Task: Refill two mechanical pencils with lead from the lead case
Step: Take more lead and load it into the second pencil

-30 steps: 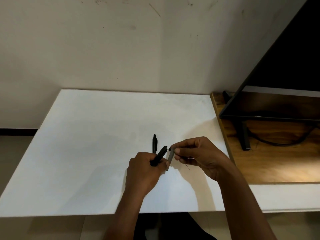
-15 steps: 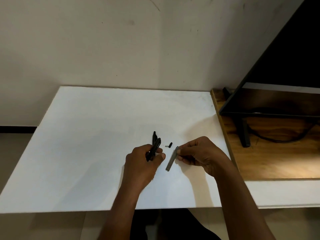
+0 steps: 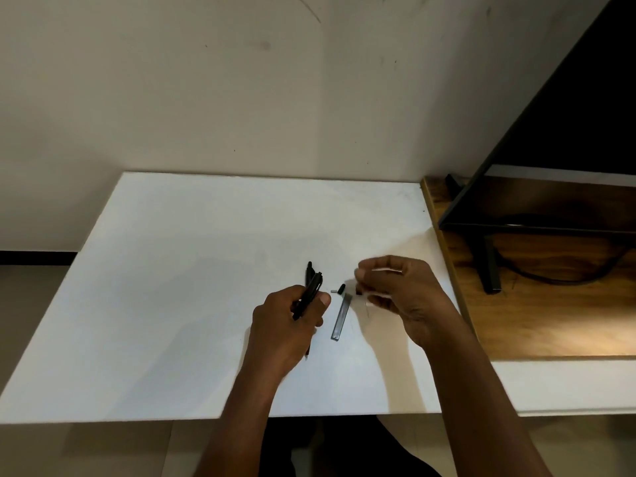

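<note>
My left hand (image 3: 285,325) grips a black mechanical pencil (image 3: 312,290), its top end pointing up and away from me. Just behind it, a second black pencil (image 3: 308,269) lies on the white table (image 3: 172,287). A small black cap with a pale tip (image 3: 339,289) lies to the right of the pencils. The slim grey lead case (image 3: 340,316) lies flat on the table between my hands. My right hand (image 3: 399,292) hovers blurred just right of the case with its fingers curled. A small dark bit shows at its fingertips, but I cannot tell whether it is held.
A wooden desk surface (image 3: 550,321) adjoins the white table on the right. On it stand a dark monitor (image 3: 568,132) with its stand foot (image 3: 490,266) and a black cable (image 3: 568,273). A bare wall rises behind the table.
My right hand let go of the lead case, which now lies flat on the table, and lifted slightly right. The left hand tilted its pencil more upright; the small cap now lies on the table.
</note>
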The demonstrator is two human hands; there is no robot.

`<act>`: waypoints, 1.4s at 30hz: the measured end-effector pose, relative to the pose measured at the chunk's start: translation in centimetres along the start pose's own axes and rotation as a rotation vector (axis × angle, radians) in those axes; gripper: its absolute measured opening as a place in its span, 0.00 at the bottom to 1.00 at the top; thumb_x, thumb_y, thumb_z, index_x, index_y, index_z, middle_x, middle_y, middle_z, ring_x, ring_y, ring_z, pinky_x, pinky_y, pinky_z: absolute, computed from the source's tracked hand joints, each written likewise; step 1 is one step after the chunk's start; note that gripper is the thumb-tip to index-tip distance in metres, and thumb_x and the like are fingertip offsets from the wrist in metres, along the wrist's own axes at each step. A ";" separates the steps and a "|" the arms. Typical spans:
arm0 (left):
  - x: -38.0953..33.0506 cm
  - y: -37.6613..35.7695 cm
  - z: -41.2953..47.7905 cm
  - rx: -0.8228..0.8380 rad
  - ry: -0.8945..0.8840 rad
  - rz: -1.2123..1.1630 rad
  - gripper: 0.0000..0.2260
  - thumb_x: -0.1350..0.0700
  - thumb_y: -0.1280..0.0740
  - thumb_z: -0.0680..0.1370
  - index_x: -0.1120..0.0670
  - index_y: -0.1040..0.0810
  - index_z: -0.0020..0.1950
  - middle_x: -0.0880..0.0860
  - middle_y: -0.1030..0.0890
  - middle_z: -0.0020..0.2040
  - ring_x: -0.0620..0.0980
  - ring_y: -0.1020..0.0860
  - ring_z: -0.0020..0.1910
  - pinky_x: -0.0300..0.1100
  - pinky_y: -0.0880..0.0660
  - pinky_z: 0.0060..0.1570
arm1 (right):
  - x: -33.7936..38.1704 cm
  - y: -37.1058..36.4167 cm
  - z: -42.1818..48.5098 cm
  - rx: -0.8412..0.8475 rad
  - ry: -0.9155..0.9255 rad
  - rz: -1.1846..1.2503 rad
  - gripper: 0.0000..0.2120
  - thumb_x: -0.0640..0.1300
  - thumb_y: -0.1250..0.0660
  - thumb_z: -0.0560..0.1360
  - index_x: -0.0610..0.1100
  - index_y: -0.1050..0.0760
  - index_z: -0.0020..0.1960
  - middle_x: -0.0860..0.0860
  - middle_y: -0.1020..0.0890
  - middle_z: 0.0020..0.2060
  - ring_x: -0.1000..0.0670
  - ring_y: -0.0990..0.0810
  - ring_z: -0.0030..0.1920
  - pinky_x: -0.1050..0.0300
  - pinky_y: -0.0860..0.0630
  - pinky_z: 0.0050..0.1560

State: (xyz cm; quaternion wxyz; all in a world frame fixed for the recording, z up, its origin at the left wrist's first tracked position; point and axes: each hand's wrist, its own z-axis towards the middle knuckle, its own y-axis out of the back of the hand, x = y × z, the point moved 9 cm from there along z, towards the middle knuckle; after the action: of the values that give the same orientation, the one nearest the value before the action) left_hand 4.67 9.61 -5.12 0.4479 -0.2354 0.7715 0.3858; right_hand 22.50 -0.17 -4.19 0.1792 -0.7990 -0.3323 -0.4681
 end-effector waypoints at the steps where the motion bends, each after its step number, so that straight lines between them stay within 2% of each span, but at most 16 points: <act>1: 0.0 -0.1 0.0 0.010 0.005 -0.017 0.11 0.42 0.33 0.76 0.47 0.19 0.41 0.47 0.15 0.34 0.41 0.17 0.33 0.37 0.22 0.34 | 0.7 -0.1 -0.1 -0.014 0.058 0.054 0.05 0.36 0.24 0.71 0.43 0.16 0.45 0.49 0.13 0.36 0.51 0.14 0.37 0.62 0.20 0.35; 5: -0.2 -0.4 -0.2 0.034 0.006 -0.056 0.09 0.42 0.34 0.77 0.45 0.18 0.45 0.47 0.15 0.34 0.39 0.17 0.34 0.33 0.24 0.31 | 2.1 -0.7 -0.5 -0.065 0.205 0.287 0.06 0.35 0.26 0.73 0.41 0.17 0.49 0.46 0.14 0.38 0.50 0.15 0.38 0.60 0.18 0.41; 10: -0.7 -0.5 -0.4 0.059 -0.028 -0.042 0.06 0.41 0.33 0.76 0.40 0.18 0.43 0.44 0.16 0.34 0.38 0.18 0.34 0.31 0.24 0.27 | 2.9 -0.7 -0.9 -0.125 0.330 0.311 0.06 0.33 0.28 0.74 0.40 0.18 0.50 0.45 0.14 0.39 0.49 0.14 0.38 0.60 0.17 0.43; 23: -0.7 -0.2 -0.3 0.043 -0.042 -0.015 0.07 0.42 0.33 0.77 0.42 0.18 0.43 0.45 0.16 0.34 0.38 0.18 0.33 0.35 0.23 0.29 | 2.8 -0.7 -0.7 -0.105 0.331 0.277 0.06 0.34 0.28 0.75 0.42 0.18 0.49 0.49 0.14 0.35 0.50 0.14 0.38 0.62 0.18 0.42; 28: -0.6 -0.2 -0.3 0.041 -0.043 -0.003 0.08 0.42 0.33 0.77 0.44 0.17 0.44 0.45 0.16 0.34 0.41 0.17 0.35 0.39 0.20 0.31 | 2.7 -0.8 -0.7 -0.097 0.328 0.258 0.06 0.34 0.28 0.75 0.42 0.18 0.49 0.49 0.14 0.36 0.50 0.14 0.38 0.62 0.18 0.42; 33: -0.9 -0.2 -0.3 0.049 -0.049 -0.014 0.08 0.43 0.33 0.77 0.45 0.17 0.47 0.46 0.16 0.35 0.43 0.17 0.35 0.33 0.23 0.28 | 2.6 -1.8 -0.7 -0.040 0.315 0.143 0.05 0.36 0.26 0.74 0.42 0.18 0.49 0.49 0.14 0.35 0.51 0.15 0.37 0.62 0.19 0.39; 36: -1.0 -0.2 -0.3 0.049 -0.050 -0.054 0.09 0.43 0.33 0.77 0.46 0.17 0.47 0.48 0.16 0.35 0.41 0.19 0.31 0.30 0.25 0.26 | 2.5 -3.0 -0.9 0.042 0.315 0.013 0.06 0.38 0.24 0.72 0.43 0.17 0.48 0.46 0.13 0.37 0.52 0.15 0.37 0.62 0.21 0.37; 40: -1.0 -0.1 -0.1 0.045 -0.054 -0.054 0.10 0.44 0.34 0.78 0.47 0.17 0.47 0.47 0.16 0.34 0.37 0.22 0.26 0.26 0.28 0.27 | 2.6 -3.8 -1.1 0.092 0.341 -0.158 0.06 0.42 0.23 0.71 0.46 0.17 0.47 0.46 0.12 0.38 0.49 0.14 0.41 0.48 0.19 0.47; 42: -1.0 0.2 -0.1 0.030 -0.052 -0.059 0.10 0.45 0.35 0.78 0.48 0.17 0.48 0.47 0.16 0.34 0.38 0.22 0.25 0.26 0.29 0.28 | 2.8 -4.1 -1.2 0.140 0.356 -0.211 0.05 0.45 0.23 0.72 0.48 0.16 0.48 0.48 0.12 0.39 0.48 0.14 0.45 0.47 0.20 0.50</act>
State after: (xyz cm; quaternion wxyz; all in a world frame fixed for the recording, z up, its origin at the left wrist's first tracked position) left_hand 5.00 9.66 -4.12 0.4826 -0.2414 0.7579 0.3667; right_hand 19.87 3.03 -1.24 0.2402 -0.6501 -0.4089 -0.5937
